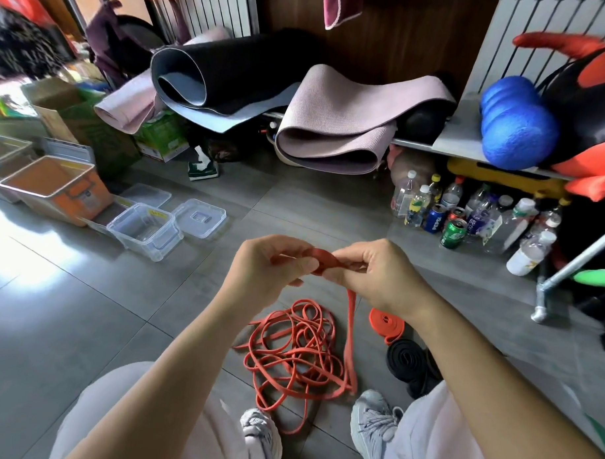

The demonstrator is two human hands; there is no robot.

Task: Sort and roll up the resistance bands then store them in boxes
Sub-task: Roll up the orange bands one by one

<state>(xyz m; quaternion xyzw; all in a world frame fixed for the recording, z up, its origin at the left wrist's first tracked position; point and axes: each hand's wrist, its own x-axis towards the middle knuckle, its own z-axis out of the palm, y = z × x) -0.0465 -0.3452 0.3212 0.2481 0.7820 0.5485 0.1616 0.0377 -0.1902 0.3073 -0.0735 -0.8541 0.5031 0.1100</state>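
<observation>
My left hand (269, 266) and my right hand (375, 273) both pinch one red resistance band (322, 259), whose end is curled into a small loop between my fingers. Its tail hangs from my right hand down to the floor. Below lies a tangle of thin red bands (290, 352) between my shoes. A rolled orange band (387, 321) and a coiled black band (408, 360) rest on the floor to the right, partly hidden by my right forearm. A clear plastic box (145, 230) stands open at the left, its lid (200, 218) beside it.
An orange bin (55, 189) and more clear containers sit at the far left. Rolled yoga mats (332, 127) lie at the back. Bottles and cans (466, 218) crowd the floor under a rack with a blue foam roller (514, 123).
</observation>
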